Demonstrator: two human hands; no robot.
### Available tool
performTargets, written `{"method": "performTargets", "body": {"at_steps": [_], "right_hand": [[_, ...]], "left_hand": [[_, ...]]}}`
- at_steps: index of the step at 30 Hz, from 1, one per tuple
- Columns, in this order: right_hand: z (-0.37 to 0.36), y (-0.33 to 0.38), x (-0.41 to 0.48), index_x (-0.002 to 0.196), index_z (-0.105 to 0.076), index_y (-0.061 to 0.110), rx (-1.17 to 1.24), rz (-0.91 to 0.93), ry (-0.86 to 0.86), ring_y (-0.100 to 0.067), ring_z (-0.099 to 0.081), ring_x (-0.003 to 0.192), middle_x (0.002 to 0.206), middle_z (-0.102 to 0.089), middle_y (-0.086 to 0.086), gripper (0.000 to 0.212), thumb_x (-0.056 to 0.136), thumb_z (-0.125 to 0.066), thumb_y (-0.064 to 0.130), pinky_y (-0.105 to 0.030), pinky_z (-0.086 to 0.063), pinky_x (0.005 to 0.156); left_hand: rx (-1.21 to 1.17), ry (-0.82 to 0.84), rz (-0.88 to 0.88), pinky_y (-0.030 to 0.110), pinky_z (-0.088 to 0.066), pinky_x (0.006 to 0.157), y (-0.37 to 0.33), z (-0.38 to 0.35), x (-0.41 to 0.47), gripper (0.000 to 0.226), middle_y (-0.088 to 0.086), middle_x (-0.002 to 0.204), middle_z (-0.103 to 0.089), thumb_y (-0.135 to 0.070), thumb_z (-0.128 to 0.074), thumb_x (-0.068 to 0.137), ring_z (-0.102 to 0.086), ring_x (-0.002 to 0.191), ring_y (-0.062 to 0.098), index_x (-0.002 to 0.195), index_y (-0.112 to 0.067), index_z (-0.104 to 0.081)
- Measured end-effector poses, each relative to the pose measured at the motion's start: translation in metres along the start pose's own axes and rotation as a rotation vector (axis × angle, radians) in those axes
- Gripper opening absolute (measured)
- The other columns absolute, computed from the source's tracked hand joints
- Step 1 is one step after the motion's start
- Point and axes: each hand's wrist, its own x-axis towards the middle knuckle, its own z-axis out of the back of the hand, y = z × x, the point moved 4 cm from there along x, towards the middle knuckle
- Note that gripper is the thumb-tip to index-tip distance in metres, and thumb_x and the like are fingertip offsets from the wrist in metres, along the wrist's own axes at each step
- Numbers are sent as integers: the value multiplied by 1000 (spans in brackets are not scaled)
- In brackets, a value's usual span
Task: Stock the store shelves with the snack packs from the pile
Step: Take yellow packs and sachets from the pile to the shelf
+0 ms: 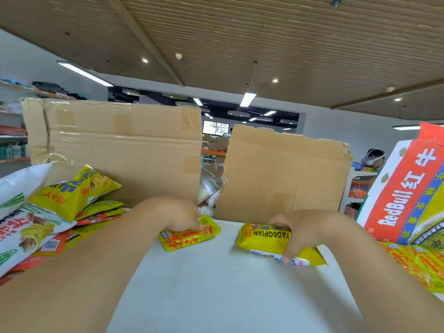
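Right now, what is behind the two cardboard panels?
Between the left cardboard panel and right cardboard panel, pale packets and an orange-edged shelf show; everything else behind is covered.

Cardboard sheets (120,150) hide most goods behind them. The RedBull carton (406,195) is cut off at the frame's right edge, the snack pile (36,224) at the left. The right hand (302,227) covers part of its snack pack (262,239).

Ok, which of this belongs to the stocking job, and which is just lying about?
Job: small yellow snack pack held by left hand; YAOBOPIAN pack gripped by right hand; snack pile at left.
Lying about: left cardboard sheet; right cardboard sheet; RedBull carton.
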Motion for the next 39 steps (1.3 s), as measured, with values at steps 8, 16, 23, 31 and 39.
{"method": "performTargets", "body": {"at_steps": [8, 16, 23, 31, 39], "right_hand": [[-12, 7, 20, 126, -56, 30, 22, 3, -5, -18, -61, 109, 117, -65, 6, 61, 73, -85, 39, -34, -51, 97], [-14, 8, 28, 117, -53, 36, 101, 20, -16, -7, -60, 96, 104, -62, 16, 55, 73, -86, 42, -23, -47, 73], [-15, 20, 24, 121, -51, 32, -25, 9, -14, -20, -61, 106, 111, -60, 7, 56, 75, -80, 45, -35, -53, 90], [-11, 23, -16, 120, -58, 19, -18, 115, -215, -22, -60, 92, 106, -64, -1, 45, 79, -77, 26, -28, -44, 65], [1, -47, -149, 122, -59, 27, 49, 178, -422, -20, -62, 95, 105, -66, 5, 51, 76, -80, 32, -37, -53, 83]], "left_hand": [[118, 87, 0, 39, -48, 105, -20, 5, -17, 68, 4, 143, -55, -59, -71, 82, -55, 127, 26, 137, -20, -59], [150, 97, -43, 25, -46, 73, -37, 2, -15, 61, 4, 140, -55, -49, -64, 87, -57, 107, 21, 141, -21, -56], [224, 156, -83, 41, -45, 107, -59, 2, -23, 60, 5, 146, -51, -51, -65, 85, -50, 132, 26, 139, -24, -57], [179, -4, -101, 30, -51, 86, -81, 22, -63, 60, -7, 127, -61, -49, -66, 85, -57, 101, 17, 142, -35, -53], [-160, -143, -199, 19, -48, 53, -161, 27, -126, 44, -16, 114, -69, -42, -74, 86, -62, 64, 4, 128, -38, -63]]}}
